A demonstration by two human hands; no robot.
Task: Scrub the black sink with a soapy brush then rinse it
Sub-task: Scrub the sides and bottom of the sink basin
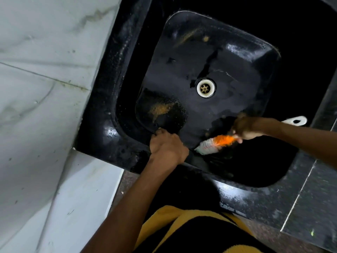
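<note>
Head view, read left to right: the near rim of the black sink (102, 110) is gripped by the left hand (166, 146), fingers curled over its edge. Yellowish residue (160, 109) is seen in the near-left corner of the basin, more at the far wall, so scrubbing is judged partly done. The drain (205, 88) lies mid-basin. The brush (213, 143) is clamped by the right hand (248, 127) against the near wall. Rinsing is judged outstanding.

The person wore a yellow-and-black knit garment with broad stripes (191, 230). Both forearms were bare, no sleeves reaching them, and no rings, watch or gloves showed on either hand.
</note>
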